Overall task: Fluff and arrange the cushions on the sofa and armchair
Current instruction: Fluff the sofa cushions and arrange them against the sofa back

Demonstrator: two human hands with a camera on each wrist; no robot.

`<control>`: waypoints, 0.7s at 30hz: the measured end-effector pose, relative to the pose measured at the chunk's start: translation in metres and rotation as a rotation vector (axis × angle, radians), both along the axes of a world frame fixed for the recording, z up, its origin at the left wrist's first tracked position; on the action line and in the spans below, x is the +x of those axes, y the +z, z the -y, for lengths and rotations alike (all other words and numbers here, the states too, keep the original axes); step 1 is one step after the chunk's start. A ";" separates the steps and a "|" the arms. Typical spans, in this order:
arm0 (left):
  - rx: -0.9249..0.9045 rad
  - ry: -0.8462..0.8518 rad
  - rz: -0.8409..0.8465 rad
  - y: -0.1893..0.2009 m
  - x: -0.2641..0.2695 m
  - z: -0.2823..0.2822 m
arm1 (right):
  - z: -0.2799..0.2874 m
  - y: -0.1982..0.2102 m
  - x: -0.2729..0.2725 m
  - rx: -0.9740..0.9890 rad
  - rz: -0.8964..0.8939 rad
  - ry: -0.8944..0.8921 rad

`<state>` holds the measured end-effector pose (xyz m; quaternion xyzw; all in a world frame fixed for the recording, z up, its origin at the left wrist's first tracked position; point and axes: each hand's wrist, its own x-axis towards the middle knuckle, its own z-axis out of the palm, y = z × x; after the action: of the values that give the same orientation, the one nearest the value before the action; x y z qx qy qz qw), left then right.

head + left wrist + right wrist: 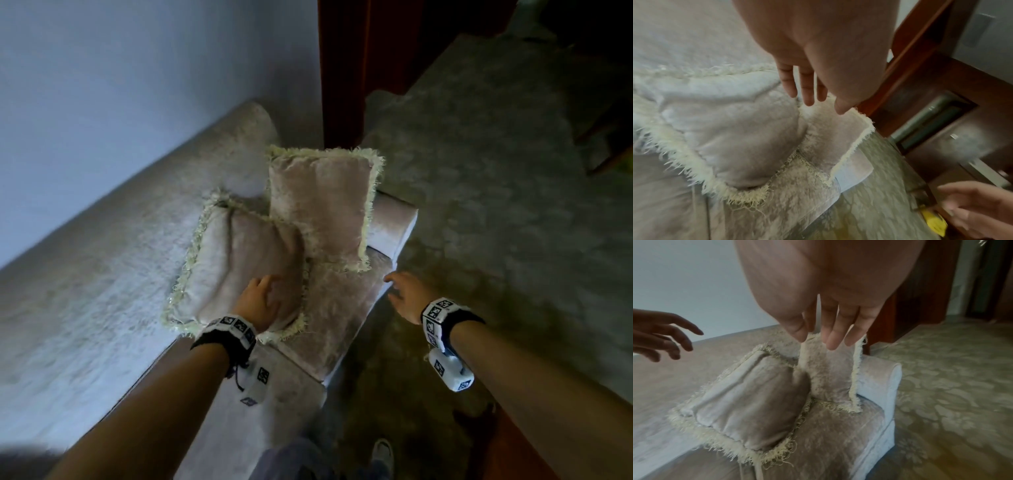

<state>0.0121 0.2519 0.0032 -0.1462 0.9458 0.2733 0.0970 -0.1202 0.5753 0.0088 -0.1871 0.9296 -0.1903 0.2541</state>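
Two beige velvet cushions with cream fringe sit at the end of the beige sofa (85, 291). The near cushion (239, 267) (731, 129) (748, 405) leans against the sofa back. The far cushion (322, 205) (830, 138) (830, 374) stands upright against the armrest (394, 222) (879, 381). My left hand (263, 298) (809, 91) (663, 337) hovers over the near cushion's lower corner with relaxed fingers and holds nothing. My right hand (404, 294) (828, 331) (972, 207) is open in the air beside the seat's front edge, fingers straight and empty.
A dark wooden door frame (359, 68) stands just behind the armrest. Grey-green patterned carpet (496, 205) spreads to the right of the sofa. A pale wall (102, 68) runs behind the sofa back. My shoe (382, 452) is on the carpet by the sofa front.
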 end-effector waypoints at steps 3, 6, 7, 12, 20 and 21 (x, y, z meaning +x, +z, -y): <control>0.006 0.105 0.062 -0.011 0.004 0.021 | 0.035 -0.020 -0.028 0.013 0.039 0.074; -0.063 0.153 0.146 -0.025 -0.001 0.065 | 0.073 -0.046 -0.051 0.009 0.097 0.140; -0.089 0.166 0.172 -0.028 -0.008 0.081 | 0.085 -0.052 -0.057 0.011 0.113 0.147; -0.262 0.049 0.246 -0.054 -0.061 0.160 | 0.137 -0.094 -0.083 0.039 0.204 0.147; -0.481 -0.004 0.323 -0.135 -0.135 0.254 | 0.210 -0.203 -0.133 0.097 0.311 0.148; -0.481 0.001 0.333 -0.147 -0.139 0.263 | 0.219 -0.219 -0.138 0.092 0.322 0.143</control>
<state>-0.1265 -0.0109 -0.1438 -0.2084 0.9544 0.0138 0.2131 -0.2583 0.3561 -0.2106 -0.2080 0.8691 -0.1564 0.4206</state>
